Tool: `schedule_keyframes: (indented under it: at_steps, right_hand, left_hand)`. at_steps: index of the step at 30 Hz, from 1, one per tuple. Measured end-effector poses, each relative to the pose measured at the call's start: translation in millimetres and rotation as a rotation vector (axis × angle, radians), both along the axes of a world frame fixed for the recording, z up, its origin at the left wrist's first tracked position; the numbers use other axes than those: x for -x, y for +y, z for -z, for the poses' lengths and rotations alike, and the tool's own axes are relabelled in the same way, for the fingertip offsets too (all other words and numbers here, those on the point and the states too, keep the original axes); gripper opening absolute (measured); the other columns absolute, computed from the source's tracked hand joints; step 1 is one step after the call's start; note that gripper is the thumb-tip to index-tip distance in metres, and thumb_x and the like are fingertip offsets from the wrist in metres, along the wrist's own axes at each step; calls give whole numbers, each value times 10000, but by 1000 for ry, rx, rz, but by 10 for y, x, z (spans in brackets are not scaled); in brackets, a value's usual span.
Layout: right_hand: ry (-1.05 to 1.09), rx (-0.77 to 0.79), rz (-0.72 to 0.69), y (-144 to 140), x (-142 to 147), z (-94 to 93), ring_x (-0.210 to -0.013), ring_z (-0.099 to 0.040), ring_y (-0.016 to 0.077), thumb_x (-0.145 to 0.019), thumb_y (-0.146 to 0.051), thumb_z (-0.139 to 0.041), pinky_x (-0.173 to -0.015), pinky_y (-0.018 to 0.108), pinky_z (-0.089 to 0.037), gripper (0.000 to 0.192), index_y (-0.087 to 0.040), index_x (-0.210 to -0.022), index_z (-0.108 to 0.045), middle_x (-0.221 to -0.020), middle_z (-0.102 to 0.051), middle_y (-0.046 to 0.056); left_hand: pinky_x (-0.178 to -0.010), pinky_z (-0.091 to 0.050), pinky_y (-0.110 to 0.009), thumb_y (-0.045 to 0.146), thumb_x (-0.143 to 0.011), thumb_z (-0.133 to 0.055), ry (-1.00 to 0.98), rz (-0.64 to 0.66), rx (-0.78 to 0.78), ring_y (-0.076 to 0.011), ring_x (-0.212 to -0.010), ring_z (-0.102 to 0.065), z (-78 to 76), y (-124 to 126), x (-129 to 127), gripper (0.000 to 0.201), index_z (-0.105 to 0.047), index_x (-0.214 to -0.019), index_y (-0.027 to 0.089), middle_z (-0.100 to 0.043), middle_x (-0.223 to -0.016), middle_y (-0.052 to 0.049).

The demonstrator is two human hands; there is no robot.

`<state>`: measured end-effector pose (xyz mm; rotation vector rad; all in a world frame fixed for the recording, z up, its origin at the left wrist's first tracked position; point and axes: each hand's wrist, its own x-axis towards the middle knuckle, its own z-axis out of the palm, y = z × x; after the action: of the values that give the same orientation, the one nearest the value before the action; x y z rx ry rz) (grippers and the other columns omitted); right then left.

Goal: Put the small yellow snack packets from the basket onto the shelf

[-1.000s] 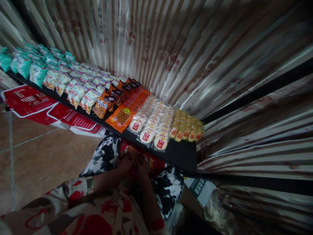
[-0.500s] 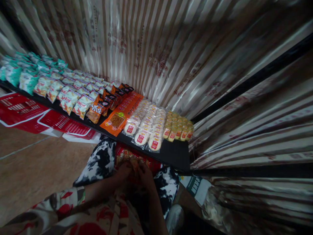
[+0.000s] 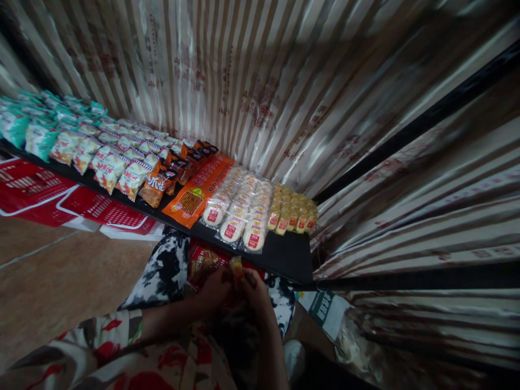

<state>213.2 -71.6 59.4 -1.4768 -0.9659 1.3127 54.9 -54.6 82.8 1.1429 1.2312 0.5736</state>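
A small orange-wrapped snack [image 3: 236,266] is pinched between the fingertips of the left hand [image 3: 217,287] and the right hand [image 3: 255,290], both of which are closed on it just below the front edge of the black shelf [image 3: 290,254]. Directly behind the hands a red bag of snacks [image 3: 203,259] is seen lying open on a black-and-white patterned cloth [image 3: 166,268], with several small orange pieces visible inside it.

On the shelf, packets are laid in rows: teal packets [image 3: 24,127] at the far left, white-and-orange packets [image 3: 109,165] beside them, dark orange packets [image 3: 162,181], a long orange pack [image 3: 197,192], clear bags of round white cakes [image 3: 239,208], and small yellow snacks [image 3: 294,211] at the right end. Red shopping baskets [image 3: 60,197] are stacked on the floor beneath the shelf's left part.

Compared with half a second ago, the snack is held higher and clear of the bag, where it was previously hidden among the fingers; the shelf's contents are unchanged.
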Motion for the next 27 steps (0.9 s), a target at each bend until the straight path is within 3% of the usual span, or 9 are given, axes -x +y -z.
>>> schedule_keyframes:
  at_steps: [6,13,22,27]
  right_hand:
    - [52,-1,54,-20,-106,-222,-916,-663,235,-661,-473,-735,-794,338,-519,388,-221,-928,-608,-967,-713,57]
    - [41,-26,251,-8,-215,-345,-805,-666,212,-596,-442,-771,-723,314,-513,424,-220,-916,-605,-874,-713,38]
    - [-28,-31,324,-37,-439,-374,-740,-660,186,-614,-451,-742,-650,279,-508,445,-208,-959,-602,-861,-702,37]
    - [-22,-54,356,-9,-547,-440,-776,-669,198,-614,-455,-737,-700,311,-531,447,-214,-965,-598,-886,-699,44]
  left_hand:
    - [-865,-464,-295,56,-671,-450,-38,42,-100,-182,-929,-616,-120,81,-189,296,-567,-921,163,-675,-958,-52]
    - [-827,-459,-270,48,-701,-451,3,80,-260,-166,-877,-607,-305,176,-399,244,-594,-870,150,-664,-891,-38]
    - [-754,-468,-253,49,-704,-450,-11,88,-171,-165,-816,-616,-339,259,-716,259,-627,-874,132,-679,-856,-43]
    - [-756,-475,-258,61,-708,-450,-8,135,-132,-174,-820,-629,-459,350,-869,282,-641,-905,121,-691,-896,-71]
